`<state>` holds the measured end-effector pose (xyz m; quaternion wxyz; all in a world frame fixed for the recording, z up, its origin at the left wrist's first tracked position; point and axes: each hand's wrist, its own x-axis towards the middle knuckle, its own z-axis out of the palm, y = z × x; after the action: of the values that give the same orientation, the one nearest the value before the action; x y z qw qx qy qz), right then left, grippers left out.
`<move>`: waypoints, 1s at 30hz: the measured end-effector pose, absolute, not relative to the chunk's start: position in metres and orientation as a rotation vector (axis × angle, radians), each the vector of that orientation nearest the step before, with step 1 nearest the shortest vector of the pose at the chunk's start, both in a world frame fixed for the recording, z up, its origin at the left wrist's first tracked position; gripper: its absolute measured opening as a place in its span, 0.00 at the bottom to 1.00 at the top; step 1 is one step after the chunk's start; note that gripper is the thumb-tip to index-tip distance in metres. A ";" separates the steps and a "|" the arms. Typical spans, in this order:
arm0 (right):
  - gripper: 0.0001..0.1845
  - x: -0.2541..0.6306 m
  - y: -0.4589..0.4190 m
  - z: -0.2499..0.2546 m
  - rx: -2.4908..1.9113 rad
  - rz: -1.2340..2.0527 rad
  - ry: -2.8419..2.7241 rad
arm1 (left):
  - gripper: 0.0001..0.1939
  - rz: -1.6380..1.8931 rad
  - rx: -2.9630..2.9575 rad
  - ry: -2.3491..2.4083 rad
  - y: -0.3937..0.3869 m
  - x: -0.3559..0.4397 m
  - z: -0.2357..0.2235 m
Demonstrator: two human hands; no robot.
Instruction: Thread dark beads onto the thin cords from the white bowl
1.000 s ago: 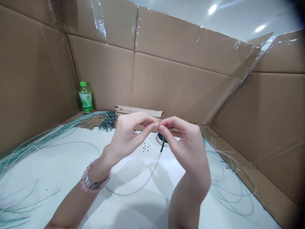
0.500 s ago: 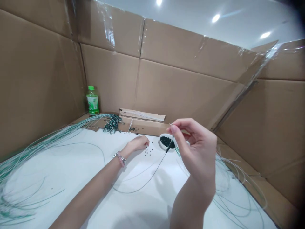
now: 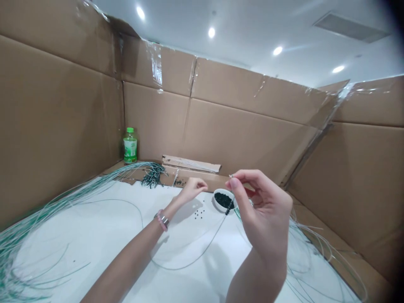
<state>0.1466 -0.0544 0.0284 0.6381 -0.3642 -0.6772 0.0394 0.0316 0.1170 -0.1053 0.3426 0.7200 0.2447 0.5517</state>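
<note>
My right hand (image 3: 263,208) is raised over the white table (image 3: 94,235), thumb and forefinger pinched on the top end of a thin green cord (image 3: 202,248) that carries several dark beads (image 3: 227,209) and curves down across the table. My left hand (image 3: 193,188) reaches forward, lifted a little above a few loose dark beads (image 3: 198,213), its fingertips pinched together; what they hold is too small to see. A small white bowl of dark beads (image 3: 222,198) sits between the two hands. A bracelet and a watch are on my left wrist.
Bundles of green and white cords (image 3: 47,206) fan over the left of the table, and more loop at the right (image 3: 315,256). A green-capped bottle (image 3: 130,146) stands in the back left corner. Taped cardboard walls (image 3: 236,134) enclose the table on three sides.
My hands were pinched together at the cord's end. The left hand let go, reached down to the loose beads, and has now lifted slightly with fingertips pinched. The right hand keeps the cord.
</note>
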 end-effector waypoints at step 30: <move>0.09 0.123 -0.056 0.014 -0.736 -0.099 -1.625 | 0.03 1.513 1.530 0.083 0.003 -0.007 0.005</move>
<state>0.1228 -0.0564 0.0141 0.6268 -0.3209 -0.7087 -0.0432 -0.0074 0.0029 0.0048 0.4745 0.6255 0.0340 0.6184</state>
